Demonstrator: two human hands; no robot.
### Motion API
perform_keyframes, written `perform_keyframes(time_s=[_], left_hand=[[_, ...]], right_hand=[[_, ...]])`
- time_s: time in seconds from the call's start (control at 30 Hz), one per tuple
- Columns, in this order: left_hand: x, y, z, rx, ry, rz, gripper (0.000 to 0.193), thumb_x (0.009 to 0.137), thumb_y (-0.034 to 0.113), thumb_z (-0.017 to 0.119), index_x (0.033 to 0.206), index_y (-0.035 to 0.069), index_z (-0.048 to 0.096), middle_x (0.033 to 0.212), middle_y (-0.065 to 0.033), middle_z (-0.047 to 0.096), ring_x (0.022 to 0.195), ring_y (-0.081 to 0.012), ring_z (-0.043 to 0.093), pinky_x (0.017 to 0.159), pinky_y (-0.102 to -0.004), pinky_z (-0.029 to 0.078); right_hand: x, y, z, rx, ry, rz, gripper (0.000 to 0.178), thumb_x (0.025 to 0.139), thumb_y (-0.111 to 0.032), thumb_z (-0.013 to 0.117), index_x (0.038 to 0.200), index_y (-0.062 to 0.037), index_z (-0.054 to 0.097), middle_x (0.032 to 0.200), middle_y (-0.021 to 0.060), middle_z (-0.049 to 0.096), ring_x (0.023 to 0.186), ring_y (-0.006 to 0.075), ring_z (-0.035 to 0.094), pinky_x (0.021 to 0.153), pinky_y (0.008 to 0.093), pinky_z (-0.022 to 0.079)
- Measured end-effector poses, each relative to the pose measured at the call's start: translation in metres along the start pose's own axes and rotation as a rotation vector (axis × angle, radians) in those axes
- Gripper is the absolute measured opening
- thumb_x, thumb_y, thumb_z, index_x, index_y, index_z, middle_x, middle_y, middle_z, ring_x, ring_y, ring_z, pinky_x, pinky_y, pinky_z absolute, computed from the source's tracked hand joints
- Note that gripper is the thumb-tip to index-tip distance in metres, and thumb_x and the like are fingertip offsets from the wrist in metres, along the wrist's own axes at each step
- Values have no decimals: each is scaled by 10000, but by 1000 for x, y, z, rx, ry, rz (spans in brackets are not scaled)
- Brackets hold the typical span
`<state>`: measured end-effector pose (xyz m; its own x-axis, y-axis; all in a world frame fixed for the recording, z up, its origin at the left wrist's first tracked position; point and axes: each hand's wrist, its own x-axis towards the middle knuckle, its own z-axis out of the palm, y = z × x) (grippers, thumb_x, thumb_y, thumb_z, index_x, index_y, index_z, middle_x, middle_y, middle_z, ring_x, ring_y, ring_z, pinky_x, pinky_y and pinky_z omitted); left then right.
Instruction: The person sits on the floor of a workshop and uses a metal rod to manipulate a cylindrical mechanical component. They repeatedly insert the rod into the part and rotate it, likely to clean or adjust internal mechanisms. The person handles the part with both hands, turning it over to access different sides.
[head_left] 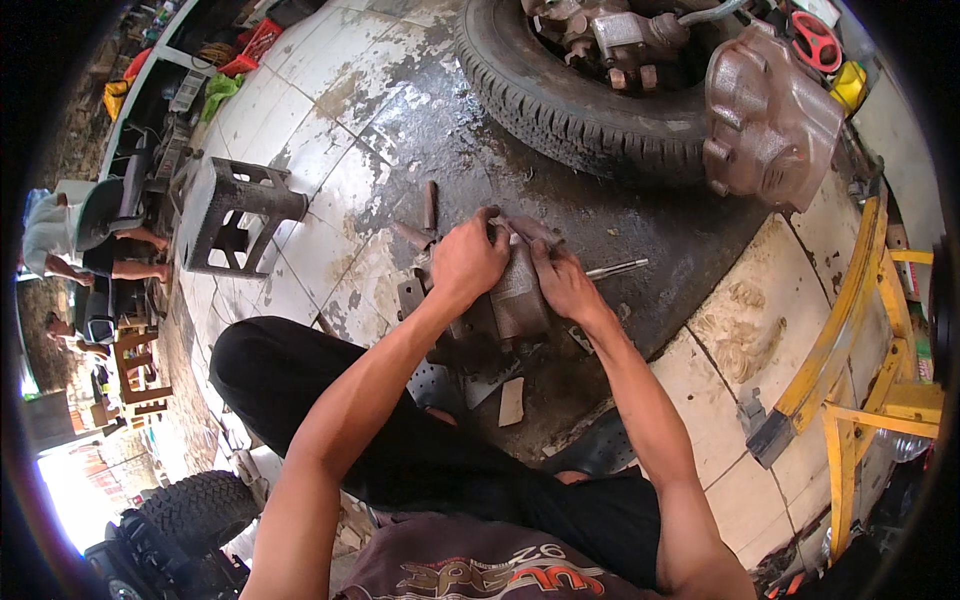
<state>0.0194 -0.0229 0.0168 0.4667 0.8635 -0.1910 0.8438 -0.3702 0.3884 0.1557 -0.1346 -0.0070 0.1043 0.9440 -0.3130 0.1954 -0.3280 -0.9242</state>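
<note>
Head: metal part (520, 298), stained workshop floor (322, 190)

This is a vehicle repair workshop: a black treaded rubber tyre (590, 137) lies on stained white floor tiles (265, 120), ringing a grimy metal assembly (625, 35), with a brownish metal housing (770, 120) at its right edge. A blocky grey metal part (520, 302) sits near a slim silver rod (617, 268); a 2nd, knobbly black tyre (205, 505) shows at lower left.

The metal part (520, 300) is grey-brown, the tyre (600, 125) black, the frame (848, 312) yellow, the tiles (310, 100) dark-blotched white.
</note>
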Motion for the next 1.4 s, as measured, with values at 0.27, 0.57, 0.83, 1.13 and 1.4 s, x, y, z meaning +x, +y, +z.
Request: perform_keyframes(time_s=[0.27,0.57,0.83,1.13,1.4], left_hand=[[-4,5,3,-1,37,6,411,958,315,594,1319,120,621,1022,-250,722,999,-448,675,893,-529,520],[-4,6,4,5,71,59,395,962,317,584,1302,119,620,951,-249,723,906,-428,701,787,-520,547],[0,1,2,26,75,62,407,954,296,587,1317,113,607,958,-242,727,909,-433,700,815,-519,545],[2,4,2,-29,26,49,420,975,284,578,1356,107,578,1060,-247,719,1008,-444,678,873,-518,530],[2,-4,2,-43,117,125,419,984,233,538,1381,98,534,1149,-255,686,1073,-425,655,906,-513,517]], right_hand=[[16,68,25,-67,140,-319,629,1087,-459,371,1617,-139,263,1650,168,300,1537,424,198,1260,448,117],[30,54,11,-172,113,-295,642,1057,-577,347,1559,-180,396,1619,154,361,1536,425,187,1261,518,74],[32,57,5,-345,83,-152,555,1048,-524,438,1564,-323,402,1705,142,139,1545,488,46,1226,623,72],[35,44,0,-481,75,-202,578,1029,-286,498,1574,-409,352,1712,110,133,1546,483,59,1225,651,46],[11,75,10,-262,110,-385,722,1000,-711,214,1597,-324,331,1697,149,165,1537,507,21,1223,634,44]])
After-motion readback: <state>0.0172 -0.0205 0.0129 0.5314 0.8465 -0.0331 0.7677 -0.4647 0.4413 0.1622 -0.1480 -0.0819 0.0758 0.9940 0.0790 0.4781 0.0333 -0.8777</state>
